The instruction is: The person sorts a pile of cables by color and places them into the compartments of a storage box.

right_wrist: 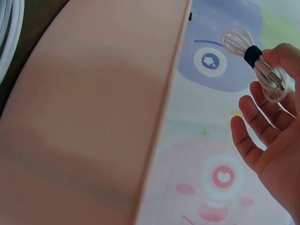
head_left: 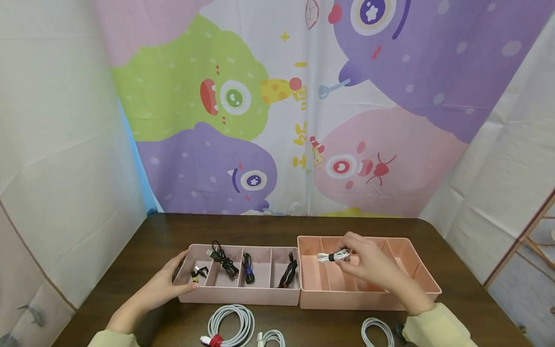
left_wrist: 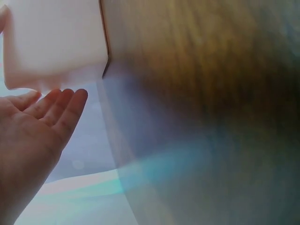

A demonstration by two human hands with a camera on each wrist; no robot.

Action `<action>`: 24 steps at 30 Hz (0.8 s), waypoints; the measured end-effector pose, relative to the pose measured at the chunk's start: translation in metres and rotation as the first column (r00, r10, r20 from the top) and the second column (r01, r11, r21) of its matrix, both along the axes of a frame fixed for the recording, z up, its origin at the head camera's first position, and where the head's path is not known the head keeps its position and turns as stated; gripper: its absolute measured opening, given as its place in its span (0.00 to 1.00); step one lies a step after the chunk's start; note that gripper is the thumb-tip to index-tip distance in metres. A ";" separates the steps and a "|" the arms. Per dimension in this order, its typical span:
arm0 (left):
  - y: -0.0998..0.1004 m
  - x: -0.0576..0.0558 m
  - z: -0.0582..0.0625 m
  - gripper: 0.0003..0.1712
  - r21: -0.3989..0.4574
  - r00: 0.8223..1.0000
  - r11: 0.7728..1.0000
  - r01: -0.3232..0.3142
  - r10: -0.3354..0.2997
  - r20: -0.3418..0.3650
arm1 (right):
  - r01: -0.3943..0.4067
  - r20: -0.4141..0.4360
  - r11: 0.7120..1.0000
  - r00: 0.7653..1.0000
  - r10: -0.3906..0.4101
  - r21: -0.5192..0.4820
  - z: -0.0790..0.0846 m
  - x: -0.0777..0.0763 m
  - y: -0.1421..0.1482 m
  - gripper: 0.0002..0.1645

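Note:
Over the peach divided box (head_left: 329, 300), my right hand (head_left: 368, 258) pinches a bundled white USB cable (head_left: 328, 257) between thumb and fingertips. In the right wrist view, a black strap (right_wrist: 253, 56) wraps the cable's middle and its metal plug (right_wrist: 273, 77) shows. My left hand (head_left: 158, 286) rests against the left end of the greyish-pink divided box (head_left: 243, 295), fingers nearly straight and thumb at its front corner. In that box lie a black cable with a USB plug (head_left: 224, 262), a cable with a blue tie (head_left: 248, 270), a black cable (head_left: 288, 272) and small black-and-yellow pieces (head_left: 197, 273).
On the dark wooden table (head_left: 182, 226), a large white coiled cable with a red strap (head_left: 249, 324) and a smaller white cable (head_left: 277, 335) lie in front of the boxes. Another white coil (head_left: 365, 328) is near the right forearm. A cartoon-printed curtain (head_left: 290, 193) hangs behind.

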State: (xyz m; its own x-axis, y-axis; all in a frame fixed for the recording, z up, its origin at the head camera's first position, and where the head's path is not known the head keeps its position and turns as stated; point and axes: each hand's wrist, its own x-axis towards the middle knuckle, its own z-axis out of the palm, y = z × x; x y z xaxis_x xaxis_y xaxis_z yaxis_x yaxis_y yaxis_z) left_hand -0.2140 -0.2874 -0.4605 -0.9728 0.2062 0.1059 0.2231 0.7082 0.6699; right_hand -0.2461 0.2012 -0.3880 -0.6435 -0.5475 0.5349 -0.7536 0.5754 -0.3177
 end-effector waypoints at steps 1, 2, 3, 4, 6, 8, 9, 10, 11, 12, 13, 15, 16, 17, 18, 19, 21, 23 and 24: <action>0.000 0.000 0.000 0.55 0.001 1.000 1.000 0.000 0.000 -0.001 | -0.002 0.005 1.000 1.000 0.002 -0.002 -0.002 -0.001 -0.001 0.14; 0.000 0.000 0.000 0.55 0.002 1.000 1.000 0.002 -0.002 -0.004 | -0.008 0.007 1.000 1.000 0.008 -0.003 -0.004 -0.002 -0.002 0.14; 0.000 0.000 0.000 0.55 0.004 1.000 1.000 0.002 -0.002 -0.004 | -0.012 0.009 1.000 1.000 0.012 -0.003 -0.006 -0.004 -0.003 0.15; 0.000 0.000 0.000 0.55 0.002 1.000 1.000 0.002 -0.002 -0.004 | -0.020 0.004 1.000 1.000 0.020 -0.004 -0.008 -0.005 -0.004 0.15; 0.000 0.000 0.000 0.55 0.003 1.000 1.000 0.002 -0.002 -0.001 | -0.038 -0.007 0.999 0.999 0.038 -0.012 -0.011 -0.007 -0.006 0.15; 0.000 0.000 0.000 0.55 0.004 1.000 1.000 0.001 -0.001 0.005 | -0.052 -0.017 0.999 0.999 0.052 -0.015 -0.014 -0.009 -0.007 0.14; 0.000 0.000 0.000 0.55 0.003 1.000 1.000 -0.002 0.002 0.009 | -0.053 -0.019 0.998 0.998 0.053 -0.017 -0.015 -0.009 -0.008 0.14; 0.000 0.000 0.000 0.55 0.002 1.000 1.000 -0.002 0.002 0.012 | -0.052 -0.019 0.998 0.998 0.052 -0.018 -0.016 -0.010 -0.009 0.14; 0.000 0.000 0.001 0.55 0.003 1.000 1.000 -0.002 0.002 0.015 | -0.046 -0.017 0.999 0.999 0.046 -0.016 -0.017 -0.010 -0.009 0.14; 0.000 0.000 0.001 0.55 0.001 1.000 1.000 -0.003 0.003 0.017 | -0.039 -0.010 0.999 0.999 0.039 -0.013 -0.018 -0.010 -0.010 0.14; 0.000 0.000 0.001 0.55 0.001 1.000 1.000 -0.003 0.003 0.018 | -0.031 -0.006 0.999 1.000 0.031 -0.009 -0.019 -0.010 -0.010 0.14; 0.000 0.000 0.001 0.55 -0.001 1.000 1.000 -0.004 0.004 0.019 | -0.019 0.009 1.000 1.000 0.019 -0.006 -0.022 -0.011 -0.011 0.14; 0.000 0.000 0.001 0.55 -0.001 1.000 1.000 -0.004 0.004 0.018 | -0.015 0.013 1.000 1.000 0.015 -0.004 -0.024 -0.011 -0.011 0.14; 0.001 0.000 0.001 0.55 -0.001 1.000 1.000 -0.003 0.003 0.018 | -0.013 0.017 1.000 1.000 0.013 -0.005 -0.025 -0.012 -0.012 0.14; 0.001 0.000 0.002 0.55 -0.003 1.000 1.000 -0.004 0.004 0.018 | -0.012 0.021 1.000 1.000 0.012 -0.005 -0.027 -0.012 -0.012 0.14; 0.001 0.001 0.002 0.55 -0.004 1.000 1.000 0.000 0.000 0.017 | -0.011 0.022 1.000 1.000 0.011 -0.005 -0.028 -0.013 -0.012 0.14; 0.002 0.001 0.003 0.55 -0.011 1.000 1.000 0.000 0.000 0.019 | -0.007 0.023 1.000 1.000 0.007 -0.002 -0.031 -0.015 -0.013 0.14; 0.002 0.001 0.004 0.55 -0.017 1.000 1.000 -0.001 0.002 0.023 | 0.002 0.033 1.000 0.999 -0.002 0.005 -0.033 -0.016 -0.014 0.13; 0.002 0.001 0.004 0.55 -0.021 1.000 1.000 0.000 0.001 0.024 | 0.005 0.040 1.000 0.999 -0.006 0.009 -0.034 -0.017 -0.015 0.13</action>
State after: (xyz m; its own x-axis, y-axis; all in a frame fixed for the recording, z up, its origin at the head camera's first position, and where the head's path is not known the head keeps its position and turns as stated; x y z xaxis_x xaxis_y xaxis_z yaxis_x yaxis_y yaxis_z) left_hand -0.2132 -0.2857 -0.4561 -0.9750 0.2078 0.0781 0.2068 0.7221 0.6602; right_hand -0.2629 0.1865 -0.4216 -0.6674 -0.5484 0.5038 -0.7372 0.5822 -0.3428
